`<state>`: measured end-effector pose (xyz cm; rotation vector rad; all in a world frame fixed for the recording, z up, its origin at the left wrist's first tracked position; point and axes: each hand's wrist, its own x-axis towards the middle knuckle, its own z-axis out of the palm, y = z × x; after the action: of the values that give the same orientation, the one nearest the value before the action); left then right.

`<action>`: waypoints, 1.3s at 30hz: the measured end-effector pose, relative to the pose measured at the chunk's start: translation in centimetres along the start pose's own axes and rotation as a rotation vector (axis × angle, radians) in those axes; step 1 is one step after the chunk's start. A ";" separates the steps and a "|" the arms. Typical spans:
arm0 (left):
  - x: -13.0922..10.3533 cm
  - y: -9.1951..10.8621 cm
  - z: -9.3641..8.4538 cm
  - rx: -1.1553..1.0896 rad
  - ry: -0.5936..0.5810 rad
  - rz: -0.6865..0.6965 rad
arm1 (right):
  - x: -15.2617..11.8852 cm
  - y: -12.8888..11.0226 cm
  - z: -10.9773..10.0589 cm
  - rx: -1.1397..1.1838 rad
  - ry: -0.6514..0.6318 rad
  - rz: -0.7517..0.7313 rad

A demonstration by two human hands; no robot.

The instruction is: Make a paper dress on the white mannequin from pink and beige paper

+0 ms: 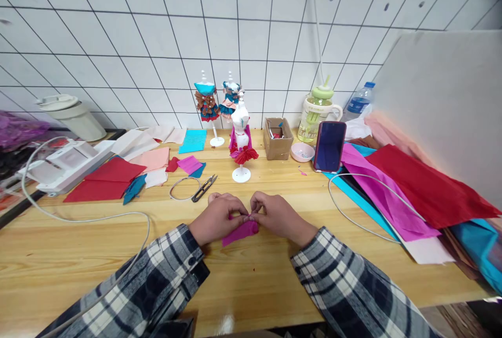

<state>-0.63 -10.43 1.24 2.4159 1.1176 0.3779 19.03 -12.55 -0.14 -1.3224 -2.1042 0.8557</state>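
Between my hands, just above the wooden table, is a small piece of magenta crepe paper (238, 233). My left hand (220, 217) pinches its upper edge between thumb and forefinger. Close against it, my right hand (279, 217) pinches the same piece near its right end, fingertips nearly touching the left ones. A darker reddish bit shows at that right end, partly hidden by the fingers. Behind my hands stands a small white dress form (240, 118) with magenta paper at its sides and a red ruffle (246, 155) round its base. Thread snips (204, 188) lie beyond my left hand.
Two dressed mini forms (206, 103) stand at the back beside a cardboard box (278, 144). A phone (330, 146), a pink dish (302, 152) and a jug (314, 118) are to the right. Coloured sheets (427, 186) overhang the right side; a white cable (98, 220) crosses the left.
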 end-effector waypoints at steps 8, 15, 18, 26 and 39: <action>-0.1 -0.7 0.2 -0.044 0.042 0.032 | -0.2 3.5 -4.8 -0.103 0.241 0.091; 0.1 -1.1 0.7 -0.126 0.113 -0.014 | -1.0 6.8 -6.8 -0.324 0.137 0.248; 0.2 -1.2 0.7 -0.150 0.110 -0.031 | -0.8 6.2 -6.2 -0.407 0.122 0.236; 0.3 -1.1 0.7 -0.164 0.109 -0.038 | -0.4 5.3 -5.1 -0.648 0.105 0.222; 0.3 -0.6 0.9 -0.185 0.073 -0.149 | -0.3 1.2 -1.3 -0.093 0.157 -0.190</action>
<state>-0.45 -10.08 0.20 2.1589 1.2281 0.5003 20.71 -12.11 -0.19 -1.1706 -2.1257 0.5636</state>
